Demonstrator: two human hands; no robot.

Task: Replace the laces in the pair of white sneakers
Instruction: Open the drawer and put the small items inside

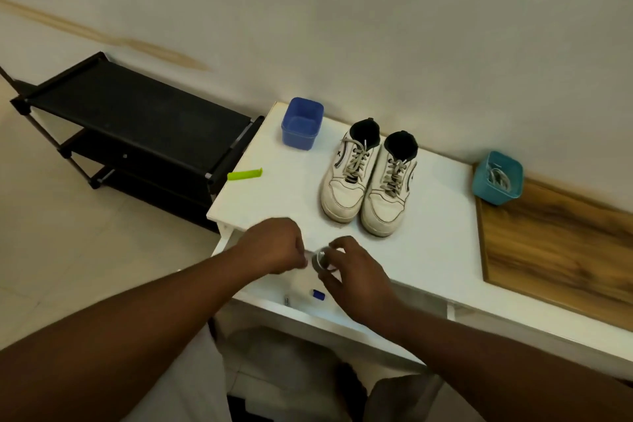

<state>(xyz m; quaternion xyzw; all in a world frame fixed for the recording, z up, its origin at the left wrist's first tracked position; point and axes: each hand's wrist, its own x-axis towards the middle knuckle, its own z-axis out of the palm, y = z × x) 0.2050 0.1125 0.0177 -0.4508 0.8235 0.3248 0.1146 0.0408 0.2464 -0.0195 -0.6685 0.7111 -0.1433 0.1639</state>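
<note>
- 2 hands meet over the near edge of the white surface [428, 223]: the left hand [274, 245] has its grip pinched on a blurred end of something, and the right hand [349, 271] grips a small roll [322, 259], perhaps tape.
- Beyond the hands stand the sneakers [370, 178], side by side, laced.
- Farther left: blue tub [302, 123], green clip [245, 174].
- Far right: teal basket [497, 178].

- The left sneaker [346, 178], white with a dark collar, stands upright on its sole, toe toward the camera, its greyish laces [356, 156] threaded.
- The right sneaker [388, 197] stands just beside it, apparently touching, its lacing alike.
</note>
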